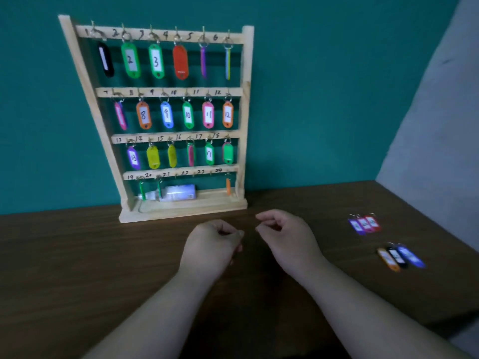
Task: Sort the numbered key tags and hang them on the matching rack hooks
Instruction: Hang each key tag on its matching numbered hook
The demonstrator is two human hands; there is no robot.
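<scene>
Between hangings, I judge: my left hand [212,244] and right hand [285,237] hover loosely curled, empty, near the rack [181,212]; next I'd reach right for the loose tags [364,224].

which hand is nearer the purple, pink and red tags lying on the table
Right. The right hand hovers left of the tag cluster; the left hand is farther left again.

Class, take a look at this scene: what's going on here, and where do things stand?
A person faces a pale wooden key rack standing on a dark wooden table. Coloured plastic key tags fill its top three rows, and several bottom-row hooks are bare. The left hand and right hand hover over the table, loosely curled, holding nothing. Six loose tags lie at the right: a purple-and-red trio and an orange, black and blue trio.
</scene>
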